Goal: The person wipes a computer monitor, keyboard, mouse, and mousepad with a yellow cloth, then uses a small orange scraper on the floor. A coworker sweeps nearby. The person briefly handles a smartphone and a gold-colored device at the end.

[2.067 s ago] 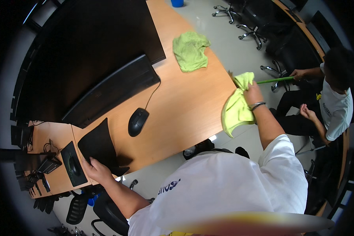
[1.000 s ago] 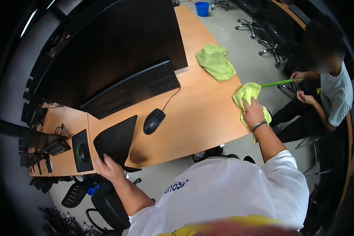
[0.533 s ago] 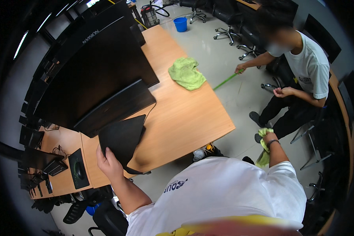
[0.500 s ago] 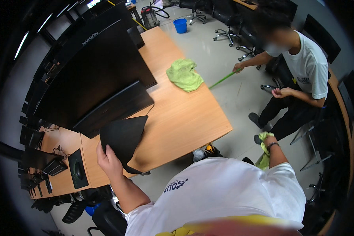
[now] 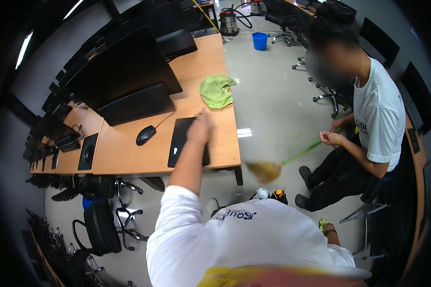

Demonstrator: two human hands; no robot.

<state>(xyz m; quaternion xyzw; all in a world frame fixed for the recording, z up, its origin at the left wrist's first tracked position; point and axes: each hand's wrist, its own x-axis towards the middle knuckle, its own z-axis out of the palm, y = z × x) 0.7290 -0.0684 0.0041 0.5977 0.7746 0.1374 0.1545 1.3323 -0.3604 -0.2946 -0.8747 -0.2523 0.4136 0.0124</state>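
Right hand: the right hand (image 5: 329,227), lower right of the frame, was closed around a yellow-green rag (image 5: 323,223)
Left hand: the left hand (image 5: 199,128), mid-frame, was blurred over the black mouse pad (image 5: 179,131); whether it gripped or touched anything could not be told
Desk: the pad lay flat near the desk's (image 5: 225,141) right edge; the mouse (image 5: 146,135) sat left of it; a green cloth (image 5: 217,91) lay crumpled beyond
Floor: a co-worker (image 5: 380,115), at right, held a broom (image 5: 266,171); a blue bucket (image 5: 260,42) stood top centre

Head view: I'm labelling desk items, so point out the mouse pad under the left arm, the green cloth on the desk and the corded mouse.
Mouse pad (image 5: 178,137): head view, on its uncovered left part.
Green cloth (image 5: 216,91): head view, on its crumpled middle.
Corded mouse (image 5: 145,136): head view, on its rounded back.
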